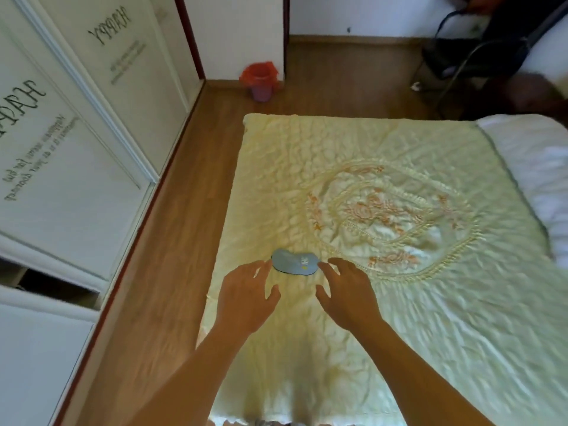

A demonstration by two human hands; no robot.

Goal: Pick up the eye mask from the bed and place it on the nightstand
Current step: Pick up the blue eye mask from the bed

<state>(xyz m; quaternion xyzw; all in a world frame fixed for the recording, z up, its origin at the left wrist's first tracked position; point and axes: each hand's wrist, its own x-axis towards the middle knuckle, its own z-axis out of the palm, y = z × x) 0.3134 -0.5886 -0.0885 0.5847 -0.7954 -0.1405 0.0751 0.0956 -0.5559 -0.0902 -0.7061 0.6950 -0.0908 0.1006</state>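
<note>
A small blue eye mask [294, 262] lies flat on the pale yellow quilted bed [399, 302], near its left edge. My left hand [247, 295] hovers just left of the mask, fingers spread, fingertips close to its left end. My right hand [347, 292] is just right of it, fingers apart, with a fingertip touching or almost touching the mask's right end. Neither hand holds anything. No nightstand is in view.
A white wardrobe [76, 133] with printed lettering lines the left side, across a strip of wooden floor [172, 272]. A purple bin with a red bag [260, 81] stands beyond the bed. A dark chair [491, 50] is at the back right, white bedding [531, 167] at the right.
</note>
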